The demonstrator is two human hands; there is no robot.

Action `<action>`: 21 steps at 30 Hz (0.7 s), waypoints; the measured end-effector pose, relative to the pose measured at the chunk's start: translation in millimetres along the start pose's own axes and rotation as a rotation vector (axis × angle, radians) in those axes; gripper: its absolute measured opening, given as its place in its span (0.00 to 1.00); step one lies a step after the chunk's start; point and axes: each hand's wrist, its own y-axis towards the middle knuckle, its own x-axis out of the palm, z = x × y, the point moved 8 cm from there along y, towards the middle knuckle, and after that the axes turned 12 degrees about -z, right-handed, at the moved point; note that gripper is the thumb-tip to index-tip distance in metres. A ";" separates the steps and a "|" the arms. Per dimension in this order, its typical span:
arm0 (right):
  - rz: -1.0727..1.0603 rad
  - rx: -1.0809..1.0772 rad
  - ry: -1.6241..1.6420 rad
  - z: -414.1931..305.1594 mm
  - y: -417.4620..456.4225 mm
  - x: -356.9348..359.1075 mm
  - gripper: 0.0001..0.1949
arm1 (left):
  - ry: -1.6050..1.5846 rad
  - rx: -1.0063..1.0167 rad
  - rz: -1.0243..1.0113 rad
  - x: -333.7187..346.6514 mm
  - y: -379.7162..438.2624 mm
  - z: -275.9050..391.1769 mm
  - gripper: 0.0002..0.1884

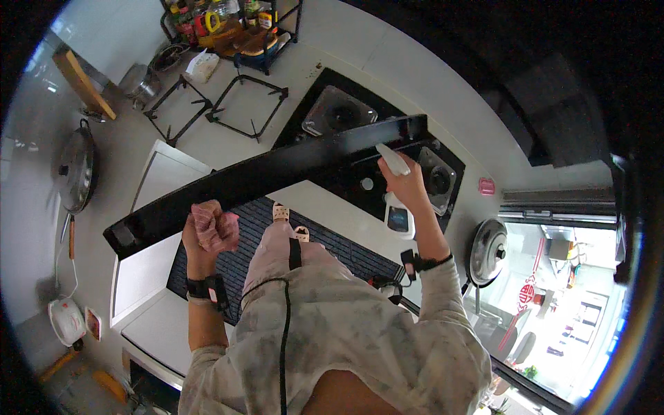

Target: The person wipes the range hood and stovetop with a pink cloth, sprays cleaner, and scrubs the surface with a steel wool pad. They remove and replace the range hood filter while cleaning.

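A long black glossy panel [280, 166] lies slantwise across the view, above the floor and partly over the black gas hob [337, 192]. Near its lower left end, my left hand [199, 244] holds a crumpled pink cloth [215, 225] against the panel; whether the fingers also grip the panel is hidden. My right hand [407, 181] is closed on a whitish, spatula-like object [393, 160], its tip close to the panel's lower edge near the right end. Below the right hand, a white bottle with a dark label [399, 218] stands by the hob's front edge.
Two black pan supports [249, 106] lie on the counter left of the hob. Behind them are a rack of bottles [228, 31], a white bag [202, 66] and a metal pot [140, 83]. Lidded pans [487, 251] sit at both sides. A dark ribbed mat [244, 228] covers the floor.
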 end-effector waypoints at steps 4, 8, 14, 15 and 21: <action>0.008 0.031 -0.051 19.5 11.1 -8.5 0.21 | 0.104 0.073 -0.043 16.1 -14.7 -3.7 0.14; 0.044 0.025 -0.021 27.8 14.7 -14.6 0.21 | 0.227 0.099 0.023 19.8 -32.7 -5.4 0.13; 0.198 0.005 -0.077 28.3 12.0 -52.0 0.23 | 0.448 0.174 0.104 9.3 -63.9 1.1 0.12; 0.208 -0.013 -0.039 26.7 12.4 -58.5 0.24 | 0.583 0.207 0.175 7.0 -71.5 6.1 0.11; 0.308 0.011 -0.114 37.1 26.5 -94.5 0.26 | 0.429 0.110 0.143 2.8 -83.7 14.2 0.07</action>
